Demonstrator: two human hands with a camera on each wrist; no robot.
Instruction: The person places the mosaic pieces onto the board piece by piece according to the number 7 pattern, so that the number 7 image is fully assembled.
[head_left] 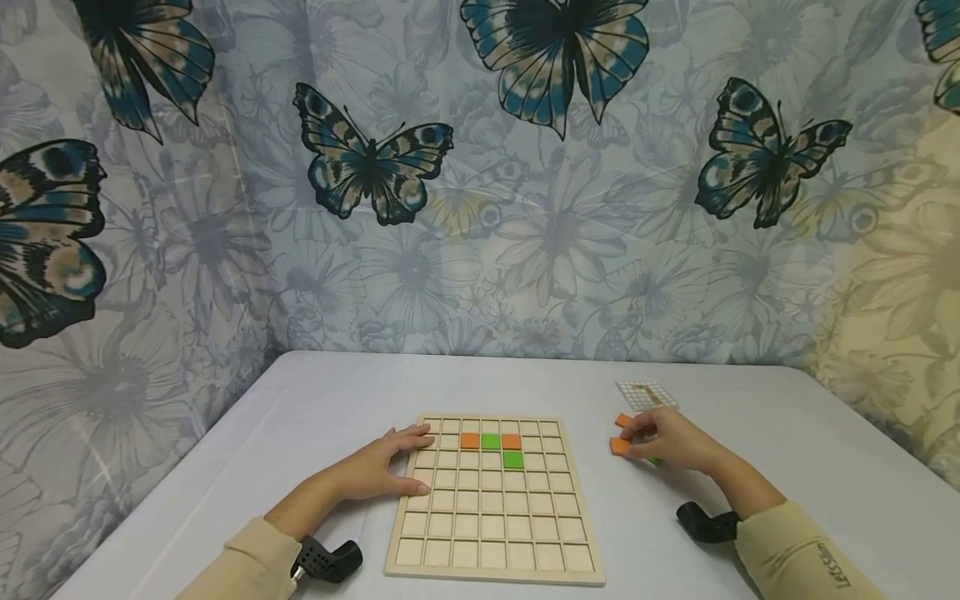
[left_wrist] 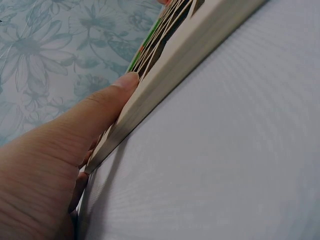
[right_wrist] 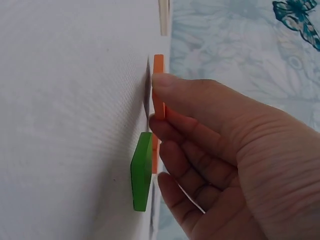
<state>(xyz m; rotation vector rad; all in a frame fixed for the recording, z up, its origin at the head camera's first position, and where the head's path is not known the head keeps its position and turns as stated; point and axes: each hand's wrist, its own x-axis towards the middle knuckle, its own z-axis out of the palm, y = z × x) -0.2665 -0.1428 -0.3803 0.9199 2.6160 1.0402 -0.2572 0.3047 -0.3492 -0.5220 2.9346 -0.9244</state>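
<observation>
A wooden grid board (head_left: 491, 577) lies flat on the table, with two orange tiles and two green tiles in its upper squares. My left hand (head_left: 382, 467) rests along the board's left edge, fingers extended; the thumb (left_wrist: 107, 102) lies on the rim in the left wrist view. To the right of the board, my right hand (head_left: 675, 439) pinches an orange tile (right_wrist: 158, 65) between thumb and fingers, a shadow showing beside it. Close by are a green tile (right_wrist: 142, 172) and another orange tile (head_left: 623, 420), both partly hidden in one view or another.
A small card (head_left: 647, 395) printed with a grid and a coloured pattern lies behind my right hand. White cloth covers the table (head_left: 330, 400). Butterfly-patterned fabric (head_left: 480, 275) hangs behind it and at the sides.
</observation>
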